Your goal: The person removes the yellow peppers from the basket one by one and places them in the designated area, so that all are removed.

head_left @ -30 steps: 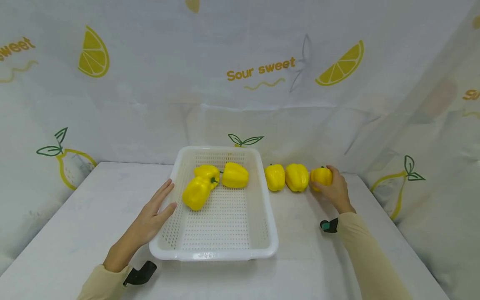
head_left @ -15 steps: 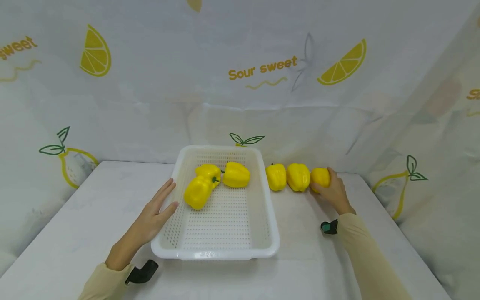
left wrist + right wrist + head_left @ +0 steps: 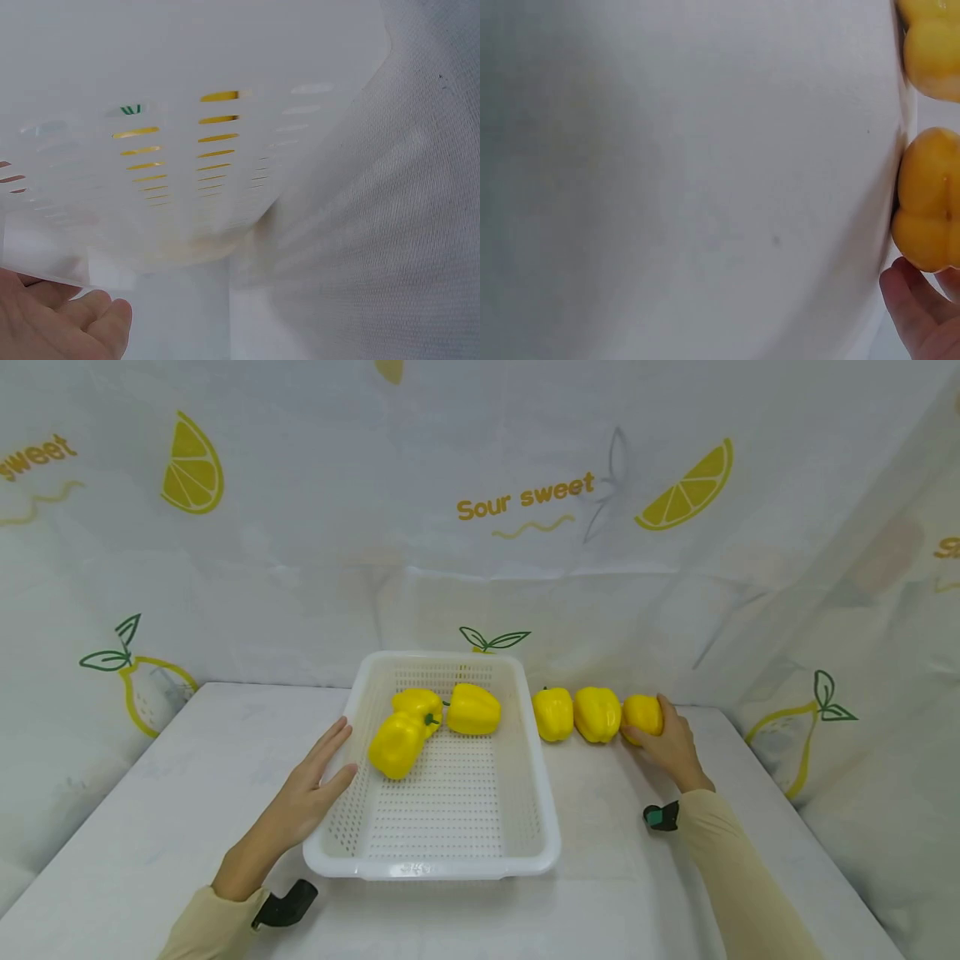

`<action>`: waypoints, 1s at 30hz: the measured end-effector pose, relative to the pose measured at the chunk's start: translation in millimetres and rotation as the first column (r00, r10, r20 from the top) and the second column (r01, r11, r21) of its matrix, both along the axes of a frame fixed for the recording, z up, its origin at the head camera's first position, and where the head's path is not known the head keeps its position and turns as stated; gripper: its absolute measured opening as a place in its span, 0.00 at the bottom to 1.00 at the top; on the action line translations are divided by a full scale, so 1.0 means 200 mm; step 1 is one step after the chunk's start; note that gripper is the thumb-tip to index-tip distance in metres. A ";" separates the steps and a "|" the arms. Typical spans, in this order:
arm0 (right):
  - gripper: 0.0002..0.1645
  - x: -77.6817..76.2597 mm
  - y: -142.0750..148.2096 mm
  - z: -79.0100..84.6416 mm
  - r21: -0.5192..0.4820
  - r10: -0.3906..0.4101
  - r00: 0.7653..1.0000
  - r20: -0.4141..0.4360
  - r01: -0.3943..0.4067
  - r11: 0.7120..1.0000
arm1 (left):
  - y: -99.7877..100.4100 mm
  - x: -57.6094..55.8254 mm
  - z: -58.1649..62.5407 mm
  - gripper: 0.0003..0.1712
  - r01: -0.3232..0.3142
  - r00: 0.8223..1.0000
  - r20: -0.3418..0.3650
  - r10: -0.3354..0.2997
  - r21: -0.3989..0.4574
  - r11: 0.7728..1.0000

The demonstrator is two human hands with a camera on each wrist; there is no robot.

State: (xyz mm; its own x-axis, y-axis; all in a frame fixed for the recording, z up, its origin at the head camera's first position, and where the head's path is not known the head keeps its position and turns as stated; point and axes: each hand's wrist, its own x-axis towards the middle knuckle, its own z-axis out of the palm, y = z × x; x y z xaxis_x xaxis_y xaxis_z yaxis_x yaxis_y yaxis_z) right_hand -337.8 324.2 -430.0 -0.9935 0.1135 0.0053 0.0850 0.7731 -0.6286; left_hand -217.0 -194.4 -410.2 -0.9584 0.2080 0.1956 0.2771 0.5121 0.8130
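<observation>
In the head view, a white perforated plastic basket (image 3: 431, 868) holds 3 yellow bell peppers, one of them (image 3: 396, 747) at the front left. My left hand (image 3: 307, 793) rests at its left rim with fingers extended; the left wrist view shows fingertips (image 3: 105, 326) at the basket's edge. To the right of the basket, my right hand (image 3: 671, 745) holds the rightmost yellow bell pepper (image 3: 642, 714), thumb in front and fingers on its far right side. That pepper (image 3: 928, 202) also appears at the right wrist view's edge, partly cut off.
Two more yellow bell peppers, one in the middle (image 3: 597, 715) and one beside the basket (image 3: 553, 714), stand in a row with the held one. The white table (image 3: 600, 860) meets a lemon-print cloth (image 3: 337, 610) at the back and sides.
The pepper in my right hand has turned, so its green stem no longer shows. My left hand and the basket stay put; the head view has shifted slightly.
</observation>
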 end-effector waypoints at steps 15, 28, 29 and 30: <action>0.56 0.02 0.01 0.06 -0.011 0.016 0.995 -0.099 -0.017 1.000 | 0.00 0.00 0.00 0.37 0.007 1.000 -0.003 -0.007 0.004 1.000; 0.48 0.04 -0.04 0.12 0.024 0.055 0.974 -0.218 -0.051 0.998 | 0.00 0.01 0.01 0.37 -0.003 1.000 -0.001 0.003 -0.004 1.000; 0.47 0.04 -0.05 0.13 0.019 0.061 0.970 -0.235 -0.058 0.998 | 0.00 0.01 0.01 0.37 -0.003 1.000 -0.002 0.003 -0.003 1.000; 0.47 0.05 -0.06 0.14 0.020 0.069 0.965 -0.252 -0.066 0.998 | 0.00 0.01 0.01 0.37 -0.003 1.000 -0.003 0.003 -0.003 1.000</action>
